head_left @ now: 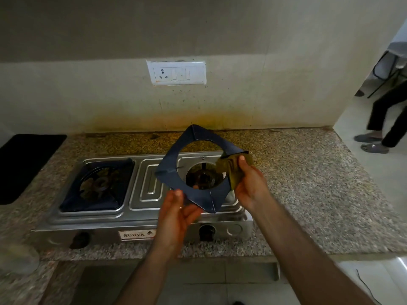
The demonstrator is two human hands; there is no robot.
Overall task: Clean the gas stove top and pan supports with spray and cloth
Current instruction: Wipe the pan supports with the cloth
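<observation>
**Wiping a lifted pan support over the stove**

I stand at a granite counter [308,172] facing a steel two-burner stove [141,216]. I have lifted the right-hand pan support [176,172], a dark blue square plate with a round hole, and hold it tilted in the air above the right burner [203,178], which shows through the hole. Holding it up lets me reach its edges and keeps grime off the stove top.

My left hand [176,216] steadies the near-left edge, fingers loosely curled under it, thumb on top. My right hand [246,183] pinches an olive-green cloth [231,168] against the support's right corner, thumb pressing from above, so the cloth wraps the edge as I rub.

The other support [97,183] sits in place over the left burner, probably the next one to clean. No spray bottle is in view. Grease stains mark the wall [154,111] behind the stove.
</observation>
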